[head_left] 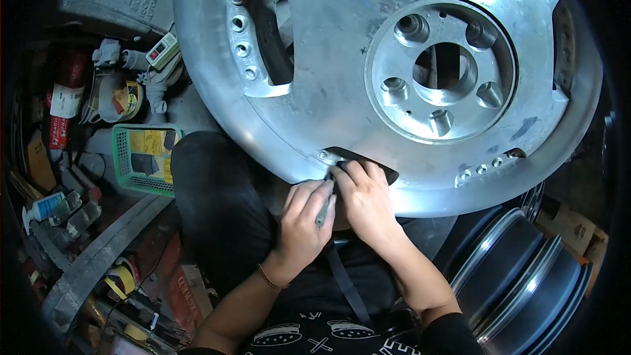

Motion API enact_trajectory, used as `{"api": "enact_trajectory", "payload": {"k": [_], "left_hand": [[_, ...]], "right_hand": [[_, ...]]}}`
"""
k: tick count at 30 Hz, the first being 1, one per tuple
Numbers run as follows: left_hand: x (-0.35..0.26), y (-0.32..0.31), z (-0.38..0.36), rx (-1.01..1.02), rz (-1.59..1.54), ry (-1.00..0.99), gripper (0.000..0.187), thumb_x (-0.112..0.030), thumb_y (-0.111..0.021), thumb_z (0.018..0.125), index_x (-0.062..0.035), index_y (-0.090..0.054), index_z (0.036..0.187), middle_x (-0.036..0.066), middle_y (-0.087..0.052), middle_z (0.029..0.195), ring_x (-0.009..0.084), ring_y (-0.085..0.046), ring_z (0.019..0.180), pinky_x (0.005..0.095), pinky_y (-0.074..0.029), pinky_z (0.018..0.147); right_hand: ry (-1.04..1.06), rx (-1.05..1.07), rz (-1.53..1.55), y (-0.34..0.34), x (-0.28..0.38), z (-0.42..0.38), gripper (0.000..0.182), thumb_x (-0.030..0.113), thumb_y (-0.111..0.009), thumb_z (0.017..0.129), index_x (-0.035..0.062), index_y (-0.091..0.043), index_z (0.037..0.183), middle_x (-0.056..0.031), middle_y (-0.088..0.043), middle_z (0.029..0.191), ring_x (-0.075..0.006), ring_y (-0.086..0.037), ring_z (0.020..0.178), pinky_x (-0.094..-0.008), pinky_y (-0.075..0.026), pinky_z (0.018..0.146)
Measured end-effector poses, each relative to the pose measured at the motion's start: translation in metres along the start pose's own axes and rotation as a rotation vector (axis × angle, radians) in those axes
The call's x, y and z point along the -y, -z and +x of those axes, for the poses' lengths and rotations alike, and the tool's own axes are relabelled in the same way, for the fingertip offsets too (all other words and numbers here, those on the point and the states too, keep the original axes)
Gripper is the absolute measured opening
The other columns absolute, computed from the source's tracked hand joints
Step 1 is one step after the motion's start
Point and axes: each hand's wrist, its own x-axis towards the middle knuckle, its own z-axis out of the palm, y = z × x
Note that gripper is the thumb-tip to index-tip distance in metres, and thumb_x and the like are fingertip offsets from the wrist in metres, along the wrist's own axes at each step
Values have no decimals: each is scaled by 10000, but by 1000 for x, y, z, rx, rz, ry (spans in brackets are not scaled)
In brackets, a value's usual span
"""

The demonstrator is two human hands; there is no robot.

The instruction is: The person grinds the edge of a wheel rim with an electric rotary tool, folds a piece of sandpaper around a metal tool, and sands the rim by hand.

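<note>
Got a big bare-metal wheel disc (332, 85) sitting right up in front of the knees (217, 210), taking up most of the upper view. Got the left hand (302, 215) curled nearly closed on a small grey piece (322, 213), right by the lower cutout (371, 158). Right hand (368, 202) bent over that same cutout, can't tell whether gripping anything. Also spotted: green basket (117, 161) with yellow sheets (155, 142) off left, shiny rims (503, 276) lower right.

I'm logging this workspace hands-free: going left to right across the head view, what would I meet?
Blue-and-white bottle, green plastic basket, left hand, right hand, dark wheel rim. The large metal wheel overlaps several, so it's left out.
</note>
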Motion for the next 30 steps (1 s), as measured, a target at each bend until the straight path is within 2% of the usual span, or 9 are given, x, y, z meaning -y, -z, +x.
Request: {"api": "enact_trajectory", "payload": {"k": [5,8,13,20,26,30], "left_hand": [[2,4,0,-65,45,25,262,29,-663,812,41,-644,1073,191,-639,1007,359,-620,925,410,-509,830],[-2,-6,-3,15,-34,-10,276,41,-672,800,42,-646,1075,191,-638,1009,354,-622,926,406,-510,830],[1,-1,-2,-23,31,-4,263,35,-656,816,41,-643,1078,195,-634,1015,367,-616,919,419,-507,819],[-3,-5,-3,41,-14,-4,275,22,-674,815,37,-638,1087,186,-626,1038,359,-611,937,414,-502,832],[0,0,-1,-5,37,-6,285,38,-672,810,37,-635,1093,185,-620,1032,357,-612,935,411,-504,830],[-6,-8,-3,54,-25,-19,309,51,-688,788,38,-637,1092,179,-615,1013,358,-611,933,417,-506,827]], "right_hand": [[64,-53,8,-6,2,7,356,140,-610,785,-2,-649,1108,-97,-600,1050,-280,-551,1058,-390,-455,891],[21,-21,-31,-3,-6,-6,347,136,-608,786,0,-654,1102,-96,-602,1047,-278,-552,1054,-387,-454,888],[19,-22,0,-2,2,3,355,129,-612,783,0,-659,1110,-93,-604,1058,-276,-553,1046,-391,-448,897],[17,-16,-36,-2,-7,-8,364,133,-618,773,-2,-651,1109,-99,-601,1067,-277,-551,1050,-398,-446,907],[56,-27,-11,-1,1,5,326,131,-584,799,-3,-651,1089,-102,-594,1031,-282,-555,1032,-387,-449,901],[6,-1,-37,2,-9,-10,335,128,-588,799,-3,-658,1099,-106,-602,1050,-283,-556,1040,-388,-449,898]]}}
